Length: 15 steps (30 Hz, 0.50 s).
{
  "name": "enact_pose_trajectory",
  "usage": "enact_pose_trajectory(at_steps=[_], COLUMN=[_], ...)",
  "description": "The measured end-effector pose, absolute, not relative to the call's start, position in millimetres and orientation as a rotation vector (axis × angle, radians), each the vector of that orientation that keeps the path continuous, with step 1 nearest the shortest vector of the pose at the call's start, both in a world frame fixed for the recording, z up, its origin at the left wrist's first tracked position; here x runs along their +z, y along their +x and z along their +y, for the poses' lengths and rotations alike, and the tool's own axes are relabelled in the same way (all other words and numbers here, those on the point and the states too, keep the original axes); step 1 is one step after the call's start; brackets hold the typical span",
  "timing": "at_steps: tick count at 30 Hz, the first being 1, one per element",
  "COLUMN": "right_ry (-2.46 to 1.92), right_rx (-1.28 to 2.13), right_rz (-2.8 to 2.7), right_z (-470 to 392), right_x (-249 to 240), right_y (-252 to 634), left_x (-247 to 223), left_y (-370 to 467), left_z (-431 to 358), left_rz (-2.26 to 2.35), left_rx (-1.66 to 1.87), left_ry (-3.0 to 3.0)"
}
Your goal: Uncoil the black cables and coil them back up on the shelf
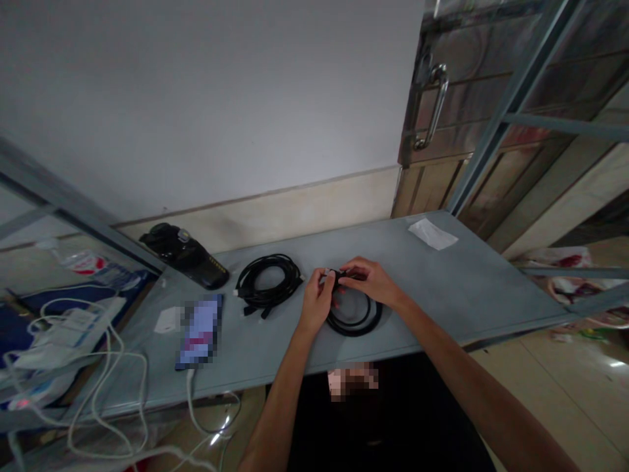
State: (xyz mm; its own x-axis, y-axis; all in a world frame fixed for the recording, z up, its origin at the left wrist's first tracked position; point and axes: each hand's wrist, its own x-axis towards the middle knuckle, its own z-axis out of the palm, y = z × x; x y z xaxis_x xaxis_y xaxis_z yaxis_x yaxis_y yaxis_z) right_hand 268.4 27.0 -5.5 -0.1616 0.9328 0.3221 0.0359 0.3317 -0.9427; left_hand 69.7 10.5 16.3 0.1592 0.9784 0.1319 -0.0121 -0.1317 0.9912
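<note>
Both of my hands meet over a coiled black cable [354, 331] near the front edge of the grey table. My left hand [318, 298] pinches the cable's upper left part, where a small light-coloured end shows by the thumb. From the other side my right hand [371, 280] grips the same cable with fingers bent around it. The loop hangs down below the fingers and rests on the tabletop. Just left of my hands lies a bundle of coiled black cables [269, 283], with several plug ends sticking out. What exactly sits between the fingertips is partly hidden.
A black bottle [184, 255] lies at the back left. In front of it are a phone [199, 331] with a white cord and a white paper [167, 320]. Another paper [432, 233] lies back right. White cords and a power strip [69, 337] fill the left side. Metal posts [511, 108] frame the table.
</note>
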Motion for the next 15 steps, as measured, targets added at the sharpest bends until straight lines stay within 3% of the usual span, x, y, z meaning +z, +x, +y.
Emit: enact_pose_trajectory(at_steps=[15], right_ry=[-0.976], right_rx=[1.097], right_rz=[-1.469], right_z=[25.7], right_x=[0.7], right_y=[270.7], left_x=[21.9], left_y=[66.6], left_z=[10.0], left_rz=[0.986], left_rx=[1.207], left_ry=[1.237])
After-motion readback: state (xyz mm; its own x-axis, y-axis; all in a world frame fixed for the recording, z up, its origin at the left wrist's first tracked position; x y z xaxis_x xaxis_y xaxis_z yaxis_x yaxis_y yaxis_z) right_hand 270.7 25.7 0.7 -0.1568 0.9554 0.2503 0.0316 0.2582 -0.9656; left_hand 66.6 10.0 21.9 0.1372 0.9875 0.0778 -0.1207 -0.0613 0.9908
